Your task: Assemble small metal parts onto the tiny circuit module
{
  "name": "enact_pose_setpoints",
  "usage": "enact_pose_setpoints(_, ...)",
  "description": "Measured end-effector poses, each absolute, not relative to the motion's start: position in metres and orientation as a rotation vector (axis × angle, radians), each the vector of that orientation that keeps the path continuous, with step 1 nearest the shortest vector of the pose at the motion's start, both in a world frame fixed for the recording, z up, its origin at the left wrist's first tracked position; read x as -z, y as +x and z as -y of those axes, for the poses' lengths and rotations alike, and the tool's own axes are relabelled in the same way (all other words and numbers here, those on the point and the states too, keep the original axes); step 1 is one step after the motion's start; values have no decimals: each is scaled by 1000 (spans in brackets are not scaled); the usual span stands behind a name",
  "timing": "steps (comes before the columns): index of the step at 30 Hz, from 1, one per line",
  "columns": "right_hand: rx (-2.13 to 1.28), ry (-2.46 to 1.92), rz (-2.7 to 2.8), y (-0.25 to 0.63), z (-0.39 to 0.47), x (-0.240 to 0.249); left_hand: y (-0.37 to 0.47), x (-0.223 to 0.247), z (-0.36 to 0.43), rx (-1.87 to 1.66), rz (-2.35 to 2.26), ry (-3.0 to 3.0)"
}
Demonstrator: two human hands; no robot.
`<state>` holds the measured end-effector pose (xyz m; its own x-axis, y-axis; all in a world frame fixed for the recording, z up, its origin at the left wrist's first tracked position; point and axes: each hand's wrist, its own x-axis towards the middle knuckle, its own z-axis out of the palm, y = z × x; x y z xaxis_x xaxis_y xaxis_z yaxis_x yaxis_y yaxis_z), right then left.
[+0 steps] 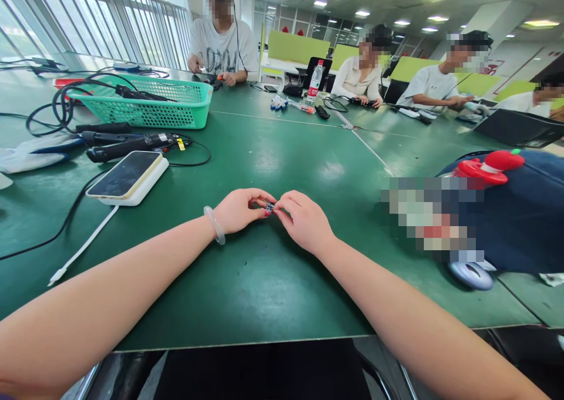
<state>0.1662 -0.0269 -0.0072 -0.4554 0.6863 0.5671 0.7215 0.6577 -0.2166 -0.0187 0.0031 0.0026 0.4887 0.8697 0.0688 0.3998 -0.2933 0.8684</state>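
Note:
Between the fingertips of both hands is a small dark object [270,207], too small to identify. My left hand [241,210], with a pale bangle [214,225] on its wrist, pinches the object from the left. My right hand [304,221] meets it from the right, its thumb and fingers closed at the object's edge. Both hands are just above the green table [264,282], near its middle, with their fingertips almost touching.
A phone [127,174] lies on a white block at the left, beside black tools and cables. Behind them stands a green basket [154,103]. A dark blue bag [524,212] is at the right. Several people sit farther back, near a bottle [315,83].

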Motion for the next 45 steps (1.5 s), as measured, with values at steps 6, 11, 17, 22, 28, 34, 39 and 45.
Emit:
enact_pose_setpoints(6,-117,-1123,2127,168,28,5,-20,-2,-5,-730,-1120,1911)
enact_pose_setpoints(11,-456,-1291,1943,172,22,7,-23,0,-7,-736,-1286,1969)
enact_pose_setpoints(17,-702,-1392,1889,175,16,13,-25,1,-9,-740,-1371,1982)
enact_pose_setpoints(22,-891,-1394,1856,175,16,11,-25,1,-10,-742,-1311,1948)
enact_pose_setpoints(28,-1009,-1318,1786,175,16,11,-23,4,-7,-724,-1186,1968)
enact_pose_setpoints(34,-805,-1303,1953,173,20,12,-19,9,-8,-791,-1014,1701)
enact_pose_setpoints(39,-631,-1259,2003,172,23,10,-20,9,-10,-857,-1057,1709)
enact_pose_setpoints(45,-348,-1172,1959,169,27,7,-17,1,-3,-835,-1058,1735)
